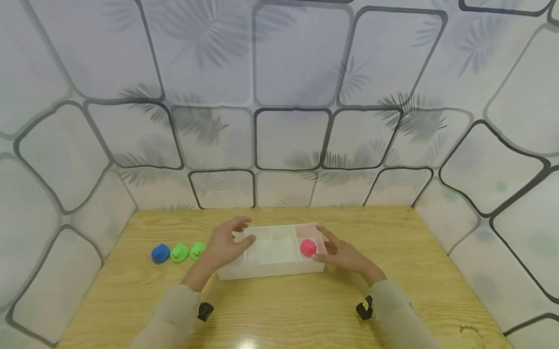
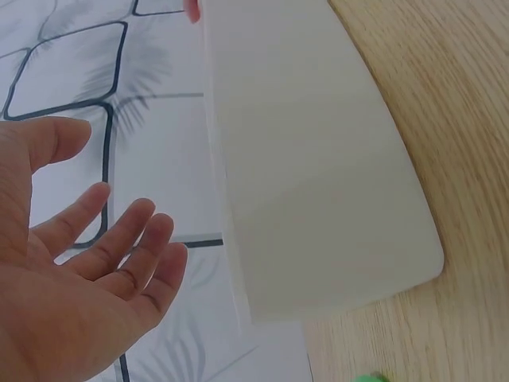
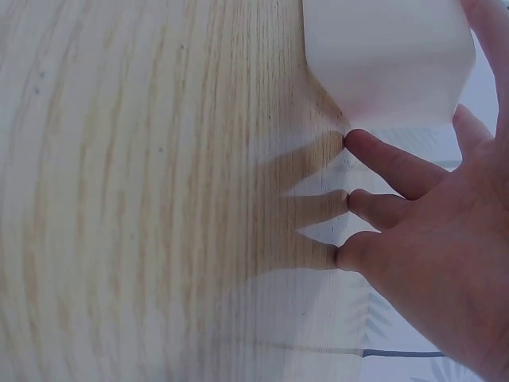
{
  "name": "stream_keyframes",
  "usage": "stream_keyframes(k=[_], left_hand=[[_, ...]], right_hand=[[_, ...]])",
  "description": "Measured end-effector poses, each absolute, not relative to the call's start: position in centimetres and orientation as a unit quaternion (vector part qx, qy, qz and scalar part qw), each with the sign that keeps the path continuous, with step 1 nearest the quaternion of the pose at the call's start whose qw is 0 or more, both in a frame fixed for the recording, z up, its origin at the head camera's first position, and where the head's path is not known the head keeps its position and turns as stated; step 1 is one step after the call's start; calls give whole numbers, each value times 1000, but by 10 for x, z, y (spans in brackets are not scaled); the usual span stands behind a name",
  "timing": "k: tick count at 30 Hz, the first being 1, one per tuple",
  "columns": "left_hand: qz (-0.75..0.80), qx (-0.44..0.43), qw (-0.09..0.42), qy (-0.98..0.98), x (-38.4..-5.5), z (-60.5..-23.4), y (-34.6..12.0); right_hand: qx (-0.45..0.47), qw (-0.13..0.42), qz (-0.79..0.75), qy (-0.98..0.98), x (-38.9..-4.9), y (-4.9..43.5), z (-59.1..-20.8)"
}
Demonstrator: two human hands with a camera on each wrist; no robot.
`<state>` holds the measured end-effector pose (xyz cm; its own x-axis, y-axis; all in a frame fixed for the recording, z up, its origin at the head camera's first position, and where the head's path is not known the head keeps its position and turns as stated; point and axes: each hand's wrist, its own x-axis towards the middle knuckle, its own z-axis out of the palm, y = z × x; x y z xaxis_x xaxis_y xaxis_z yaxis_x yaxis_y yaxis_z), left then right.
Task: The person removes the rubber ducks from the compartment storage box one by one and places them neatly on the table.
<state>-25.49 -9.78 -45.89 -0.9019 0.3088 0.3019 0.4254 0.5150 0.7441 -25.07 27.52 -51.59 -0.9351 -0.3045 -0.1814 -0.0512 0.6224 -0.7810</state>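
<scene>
A white divided tray (image 1: 271,269) lies lengthwise on the table. In its rightmost compartment sits a pink rubber duck (image 1: 308,248). My left hand (image 1: 226,244) hovers over the tray's left end, fingers spread and relaxed with nothing in them; in the left wrist view that hand (image 2: 95,263) is apart from the tray wall (image 2: 318,175). At the tray's right end is my right hand (image 1: 344,253), thumb by the front corner and index finger by the back corner. In the right wrist view its other fingers (image 3: 390,167) spread near the tabletop. The leftmost compartment is partly hidden.
Left of the tray, a blue rubber duck (image 1: 160,253), a green duck (image 1: 179,253) and another green duck (image 1: 197,251) stand in a row on the wooden table (image 1: 284,318). A patterned cloth wall (image 1: 292,138) encloses the table's back and sides.
</scene>
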Motion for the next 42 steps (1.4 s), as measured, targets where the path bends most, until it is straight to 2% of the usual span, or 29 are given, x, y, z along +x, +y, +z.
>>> stream_keyframes(k=[8,42], left_hand=[[-444,-232,34,-865,-256,-461,-83],[-436,-297,5,-850,-273,-462,-18]], right_hand=[[-100,149,-423,888,-250,275,-515],[-96,148,-430,886,-250,276,-518]])
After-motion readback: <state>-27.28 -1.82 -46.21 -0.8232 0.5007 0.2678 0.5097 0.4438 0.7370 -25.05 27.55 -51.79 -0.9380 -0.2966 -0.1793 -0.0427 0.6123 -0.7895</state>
